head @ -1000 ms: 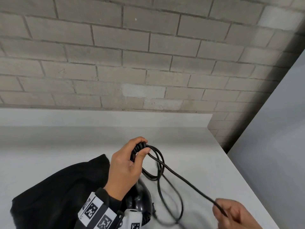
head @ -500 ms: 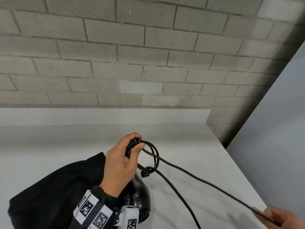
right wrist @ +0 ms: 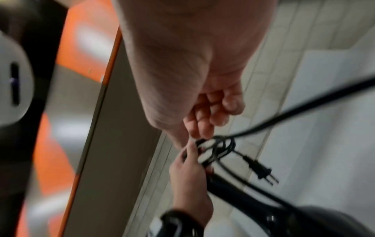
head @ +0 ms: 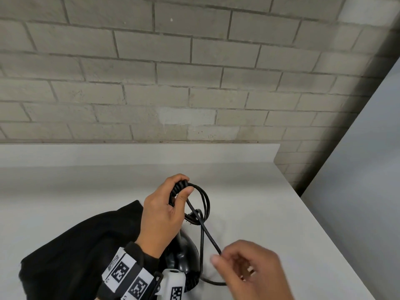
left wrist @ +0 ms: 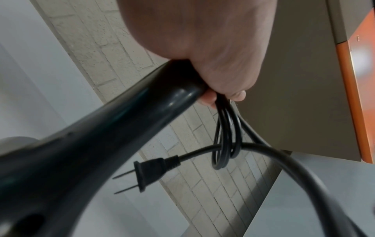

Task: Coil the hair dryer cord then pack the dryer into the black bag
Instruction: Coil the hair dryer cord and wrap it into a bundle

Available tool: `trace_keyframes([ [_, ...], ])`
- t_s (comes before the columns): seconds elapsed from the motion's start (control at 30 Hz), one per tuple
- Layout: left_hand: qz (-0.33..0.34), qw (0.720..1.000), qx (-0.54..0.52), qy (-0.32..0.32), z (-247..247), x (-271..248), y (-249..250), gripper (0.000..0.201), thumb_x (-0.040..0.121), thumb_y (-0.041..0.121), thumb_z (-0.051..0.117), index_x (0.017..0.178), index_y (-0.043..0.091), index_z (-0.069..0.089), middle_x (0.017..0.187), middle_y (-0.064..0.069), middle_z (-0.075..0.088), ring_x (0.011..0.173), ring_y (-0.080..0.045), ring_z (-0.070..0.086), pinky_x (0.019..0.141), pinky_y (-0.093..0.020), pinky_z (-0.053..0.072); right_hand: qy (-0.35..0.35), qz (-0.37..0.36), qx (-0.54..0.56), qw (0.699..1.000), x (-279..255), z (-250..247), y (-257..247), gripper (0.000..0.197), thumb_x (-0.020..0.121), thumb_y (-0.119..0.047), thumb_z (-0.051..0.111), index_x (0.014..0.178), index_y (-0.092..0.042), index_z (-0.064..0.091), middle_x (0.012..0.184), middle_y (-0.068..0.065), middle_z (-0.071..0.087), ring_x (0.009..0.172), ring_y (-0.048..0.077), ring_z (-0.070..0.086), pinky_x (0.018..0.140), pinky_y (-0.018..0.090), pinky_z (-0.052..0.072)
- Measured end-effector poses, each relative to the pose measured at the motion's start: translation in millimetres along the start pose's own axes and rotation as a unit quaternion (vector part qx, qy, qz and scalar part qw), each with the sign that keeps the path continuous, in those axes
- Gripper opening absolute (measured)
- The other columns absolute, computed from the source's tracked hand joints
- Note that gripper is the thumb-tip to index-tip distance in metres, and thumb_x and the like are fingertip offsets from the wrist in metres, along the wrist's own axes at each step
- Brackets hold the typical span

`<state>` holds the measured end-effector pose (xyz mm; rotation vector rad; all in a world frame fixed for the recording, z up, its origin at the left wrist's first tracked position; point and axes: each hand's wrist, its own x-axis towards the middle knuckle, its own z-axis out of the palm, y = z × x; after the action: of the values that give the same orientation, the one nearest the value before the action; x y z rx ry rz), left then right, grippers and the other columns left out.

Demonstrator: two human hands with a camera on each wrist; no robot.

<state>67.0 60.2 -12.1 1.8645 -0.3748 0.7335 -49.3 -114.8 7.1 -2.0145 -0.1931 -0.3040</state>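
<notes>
Right hand (head: 249, 269) has returned toward the dryer (head: 184, 256) — pinching the cord (head: 207, 232).
Left hand (head: 164, 215) grips handle and loops; coiling unfinished — black bag (head: 75, 252) unpacked.

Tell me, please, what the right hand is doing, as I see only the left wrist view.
Observer: In the head view the right hand pinches the cord in its fingertips, nearer the person than the loops that the left hand holds.
Operator: Thank you. Is the black bag close by?
Observer: Yes, the black bag lies on the table, partly beneath the left forearm.
Operator: Is the dryer inside it?
Observer: No, the dryer is outside the bag, just to its right.
</notes>
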Motion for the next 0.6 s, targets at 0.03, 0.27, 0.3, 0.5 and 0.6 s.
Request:
trace_keyframes([
  [0.03, 0.001, 1.0, 0.002, 0.0, 0, 0, 0, 0.031, 0.091, 0.046, 0.055, 0.111, 0.024, 0.065, 0.076, 0.018, 0.063, 0.055, -0.011, 0.055, 0.057, -0.013, 0.043, -0.003, -0.002, -0.034, 0.999, 4, 15, 2, 0.026, 0.065, -0.053, 0.074, 0.065, -0.029, 0.063, 0.054, -0.011, 0.058, 0.042, 0.001, 0.044, 0.045, 0.013, 0.036],
  [0.27, 0.006, 1.0, 0.012, 0.003, 0, 0, 1, 0.026, 0.091, 0.048, 0.054, 0.112, 0.035, 0.06, 0.084, 0.017, 0.066, 0.061, -0.015, 0.061, 0.061, -0.027, 0.05, -0.024, -0.021, -0.313, 0.949, 18, 49, 18, 0.032, 0.071, -0.064, 0.054, 0.065, -0.034, 0.062, 0.048, -0.014, 0.051, 0.038, 0.004, 0.05, 0.036, 0.015, 0.032],
  [0.3, 0.006, 1.0, 0.012, 0.003, 0, 0, 1, 0.026, 0.091, 0.049, 0.054, 0.112, 0.035, 0.059, 0.085, 0.017, 0.066, 0.061, -0.015, 0.062, 0.062, -0.028, 0.051, -0.018, -0.029, -0.297, 0.954, 16, 47, 21, 0.027, 0.075, -0.057, 0.057, 0.064, -0.032, 0.059, 0.05, -0.012, 0.052, 0.04, 0.005, 0.049, 0.038, 0.017, 0.034],
  [0.5, 0.009, 1.0, 0.006, 0.009, -3, -2, 0, 0.026, 0.092, 0.047, 0.055, 0.112, 0.032, 0.061, 0.085, 0.018, 0.065, 0.059, -0.015, 0.06, 0.06, -0.028, 0.05, 0.009, 0.038, 0.181, 0.983, 8, 14, 10, 0.017, 0.072, -0.039, 0.074, 0.072, -0.022, 0.075, 0.058, 0.012, 0.064, 0.036, 0.016, 0.047, 0.042, 0.023, 0.039],
  [0.6, 0.011, 1.0, 0.001, 0.005, -1, -3, 1, 0.027, 0.092, 0.047, 0.055, 0.113, 0.032, 0.061, 0.085, 0.017, 0.065, 0.059, -0.015, 0.06, 0.059, -0.028, 0.05, 0.05, 0.043, 0.254, 0.965, 2, -4, 23, 0.058, 0.055, -0.064, 0.082, 0.072, -0.008, 0.074, 0.054, 0.02, 0.061, 0.034, 0.023, 0.046, 0.04, 0.027, 0.042],
])
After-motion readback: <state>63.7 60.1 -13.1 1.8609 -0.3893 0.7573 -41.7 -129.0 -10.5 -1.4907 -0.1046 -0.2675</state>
